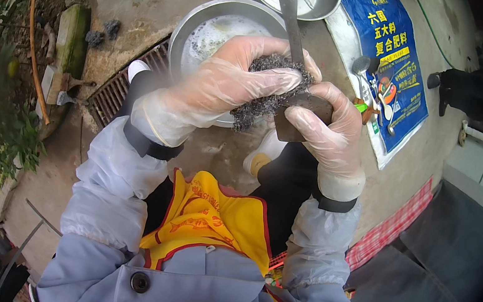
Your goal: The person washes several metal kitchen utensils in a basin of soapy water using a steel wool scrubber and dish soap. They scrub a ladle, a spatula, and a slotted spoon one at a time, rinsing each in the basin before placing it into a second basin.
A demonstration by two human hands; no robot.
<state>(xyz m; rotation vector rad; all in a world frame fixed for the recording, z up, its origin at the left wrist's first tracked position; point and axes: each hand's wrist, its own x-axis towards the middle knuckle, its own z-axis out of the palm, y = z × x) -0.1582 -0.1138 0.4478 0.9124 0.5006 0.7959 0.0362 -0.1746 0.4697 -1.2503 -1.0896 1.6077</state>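
Observation:
Both my hands wear clear plastic gloves, held over a metal basin (186, 23) of sudsy water. My left hand (234, 78) grips a dark steel-wool scourer (252, 110) and presses it round the lower handle of a metal turner (289, 132). The turner's flat blade points towards me and its long handle runs up and away. My right hand (330, 132) pinches the blade between thumb and fingers. Part of the blade and of the scourer is hidden behind my fingers.
Behind stands a second metal bowl (333, 4). Ladles and spoons (386, 108) lie on a blue printed sack (410, 90) at the right. A drain grate (110, 97), two scourer clumps (95, 38) and a plant bed lie left. Someone's dark-clothed leg (480, 94) shows far right.

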